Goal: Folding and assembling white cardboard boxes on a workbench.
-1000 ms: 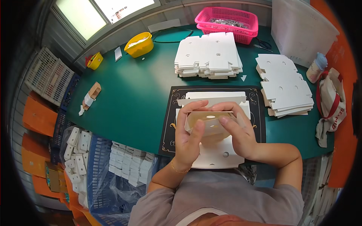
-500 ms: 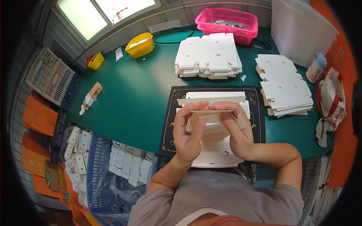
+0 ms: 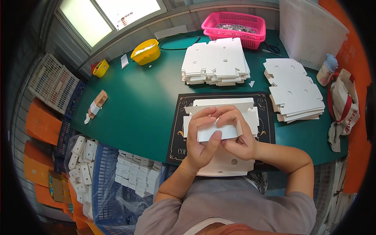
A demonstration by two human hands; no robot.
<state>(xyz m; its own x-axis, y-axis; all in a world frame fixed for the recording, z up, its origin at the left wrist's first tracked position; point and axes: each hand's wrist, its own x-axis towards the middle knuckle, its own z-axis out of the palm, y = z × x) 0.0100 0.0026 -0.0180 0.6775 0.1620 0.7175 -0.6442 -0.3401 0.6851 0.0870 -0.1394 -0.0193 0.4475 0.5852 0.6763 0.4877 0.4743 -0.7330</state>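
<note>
Head camera: a small white folded card piece (image 3: 229, 133) is sitting between the two hands, above a stack of white flat card sheets with round holes (image 3: 219, 167); its near face is showing as a smooth, pale, narrow rectangle, tilting slightly and catching light along its lower edge; at its right end a short cream-shaded flap is standing up, while much of its far side is hiding behind fingers. The bare left hand (image 3: 200, 148) is gripping the left end, its thumb pressing flat on the near face and its fingers curling together over the far side; the bare right hand (image 3: 243, 148) is cupping the right end, its fingers bending over the top and its thumb tip lying just at the lower edge, though whether that tip is pressing one cannot tell. Beneath, a black rectangular mat with gold scrollwork (image 3: 178, 117) is lying on a green smooth tabletop (image 3: 133, 105); beyond it a stack of white notched card blanks (image 3: 213, 56) is resting; farther back, a pink plastic lattice basket (image 3: 235, 41) is holding small shiny bits; at lower left, a blue plastic crate (image 3: 103, 176) is holding white card boxes (image 3: 135, 172).
</note>
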